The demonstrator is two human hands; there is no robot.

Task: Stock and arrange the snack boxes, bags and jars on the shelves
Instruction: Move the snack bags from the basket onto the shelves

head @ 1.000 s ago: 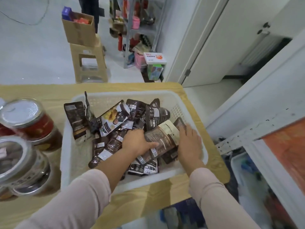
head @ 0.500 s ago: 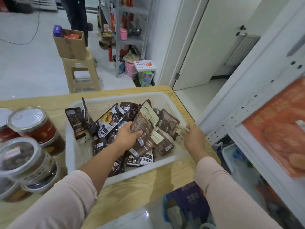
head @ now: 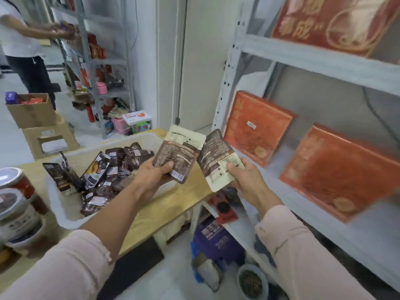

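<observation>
Left hand (head: 154, 173) curled round lower end of brown snack pouch (head: 180, 155), thumb on front; pouch upright above right end of white basket (head: 62, 215). Right hand (head: 247, 179) pinches second brown pouch (head: 214, 158) at cream end, thumb on top, between table (head: 173, 202) and shelf (head: 357, 239). Heap of pouches (head: 112, 169) in basket. Orange boxes (head: 256, 126) stand on shelf. Jars (head: 15, 191) at table's left.

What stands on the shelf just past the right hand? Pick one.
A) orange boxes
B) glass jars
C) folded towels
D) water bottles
A: an orange box and a second orange box stand on the shelf beyond the right hand, which holds a brown bag.
</observation>
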